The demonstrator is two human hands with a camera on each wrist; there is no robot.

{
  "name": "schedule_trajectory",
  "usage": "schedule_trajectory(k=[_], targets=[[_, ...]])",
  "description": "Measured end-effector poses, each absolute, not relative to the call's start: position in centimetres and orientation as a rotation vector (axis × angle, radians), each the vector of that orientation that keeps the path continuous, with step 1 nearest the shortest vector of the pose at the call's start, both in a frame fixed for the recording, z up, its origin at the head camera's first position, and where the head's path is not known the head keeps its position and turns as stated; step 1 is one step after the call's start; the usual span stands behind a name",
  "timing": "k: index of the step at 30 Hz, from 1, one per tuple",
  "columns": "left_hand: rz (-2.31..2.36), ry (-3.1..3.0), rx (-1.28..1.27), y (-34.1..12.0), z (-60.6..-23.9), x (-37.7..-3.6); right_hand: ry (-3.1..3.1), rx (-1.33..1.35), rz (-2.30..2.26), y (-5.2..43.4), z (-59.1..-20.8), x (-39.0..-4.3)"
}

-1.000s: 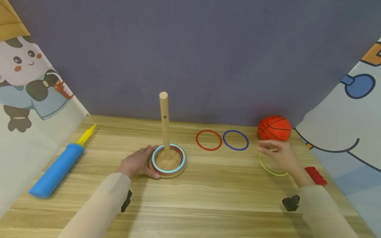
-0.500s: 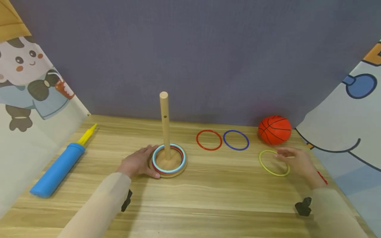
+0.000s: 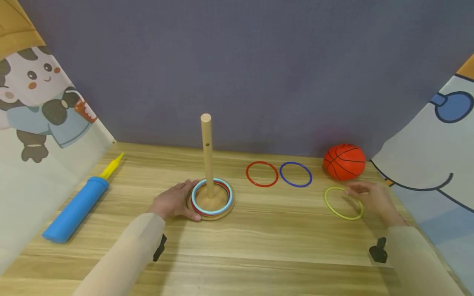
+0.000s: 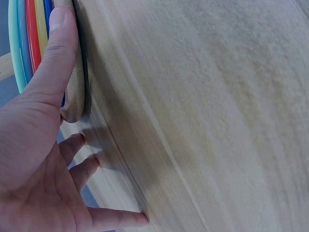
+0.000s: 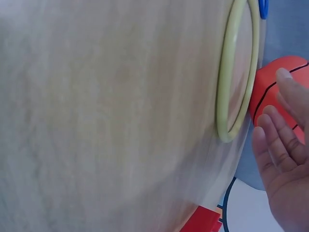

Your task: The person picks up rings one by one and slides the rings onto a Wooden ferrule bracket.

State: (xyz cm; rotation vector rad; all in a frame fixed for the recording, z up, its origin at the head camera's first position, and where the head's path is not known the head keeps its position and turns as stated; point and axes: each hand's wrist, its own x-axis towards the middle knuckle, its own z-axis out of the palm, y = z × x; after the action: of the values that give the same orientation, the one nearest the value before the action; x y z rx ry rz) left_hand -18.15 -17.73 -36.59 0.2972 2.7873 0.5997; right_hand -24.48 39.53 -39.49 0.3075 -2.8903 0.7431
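With the left hand point(image 3: 174, 201) pressed, fingers straight, against the peg base point(image 3: 212, 207), the released right hand point(image 3: 370, 196) hovers just right of the yellow ring point(image 3: 343, 203) lying flat on the bench point(image 3: 259, 238), so picking it up seems the step, calling for a pinch on its rim.

no readable text, labels, brands or numbers on any object, only cartoon drawings on side panels point(image 3: 44, 107)

A basketball point(image 3: 344, 161) is being seen just beyond the right fingers point(image 3: 352, 188); a blue pump point(image 3: 75, 209) is being seen well outside the left fingers point(image 3: 186, 186).
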Motion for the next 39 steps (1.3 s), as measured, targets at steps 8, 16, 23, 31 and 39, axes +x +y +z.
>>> schedule_trajectory(k=[8,16,23,31,39], targets=[[0.591,2.777,0.275,-17.67,-36.45,-18.19,-2.921,0.264,0.712,39.66,-39.92,-24.70],[0.589,2.775,0.284,-17.78,-36.46,-18.19,-3.052,0.215,0.758,39.93,-39.96,-24.78],[0.603,2.783,0.301,-17.82,-36.75,-18.26,-3.072,0.244,0.728,40.05,-40.30,-24.75],[0.588,2.794,0.315,-17.83,-36.54,-18.25,-3.057,0.312,0.710,39.55,-40.36,-24.50],[0.585,2.778,0.298,-17.75,-36.46,-18.32,-3.054,0.341,0.671,39.16,-40.40,-24.70]])
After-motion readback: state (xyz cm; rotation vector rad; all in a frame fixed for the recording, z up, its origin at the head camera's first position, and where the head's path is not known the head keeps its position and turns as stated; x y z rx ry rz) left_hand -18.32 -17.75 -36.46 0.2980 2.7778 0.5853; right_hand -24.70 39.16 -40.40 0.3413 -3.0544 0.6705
